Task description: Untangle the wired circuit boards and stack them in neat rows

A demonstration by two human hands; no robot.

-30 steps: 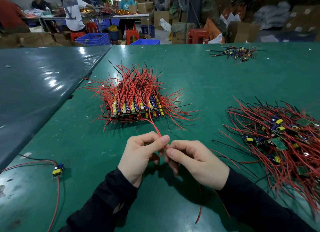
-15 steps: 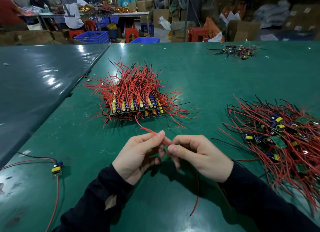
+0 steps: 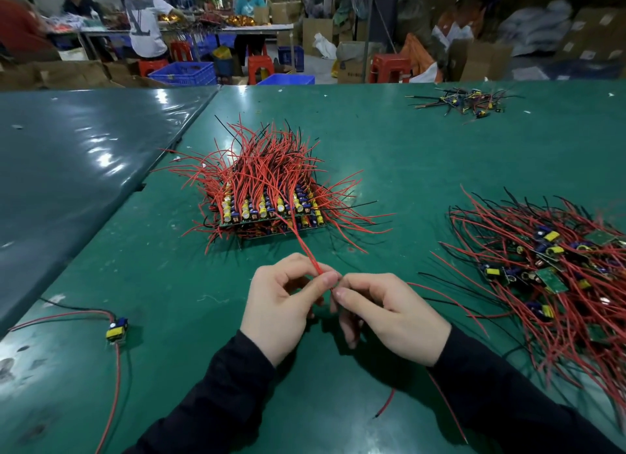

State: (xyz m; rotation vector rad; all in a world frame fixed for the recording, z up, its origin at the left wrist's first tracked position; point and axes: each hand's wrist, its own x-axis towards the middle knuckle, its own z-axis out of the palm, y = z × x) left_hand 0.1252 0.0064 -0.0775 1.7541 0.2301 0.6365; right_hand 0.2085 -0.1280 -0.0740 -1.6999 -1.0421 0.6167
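A neat stack of circuit boards (image 3: 271,213) with yellow and blue parts and many red wires lies at the table's middle. To the right spreads a tangled heap of wired boards (image 3: 555,270). My left hand (image 3: 284,304) and my right hand (image 3: 389,314) meet in front of the stack, fingertips touching. Together they pinch a pair of red wires (image 3: 306,250) that runs up toward the stack. Whatever board belongs to these wires is hidden under my hands. More red wire ends trail below my right wrist.
A single small board with red and black leads (image 3: 117,330) lies at the near left. A small cluster of parts (image 3: 464,103) sits far right on the green table (image 3: 389,155). A darker table adjoins on the left. People work at benches behind.
The pinched red wires have swung from leaning left toward the stack to standing straighter up. Both hands stay together at the same spot, with fingers slightly shifted.
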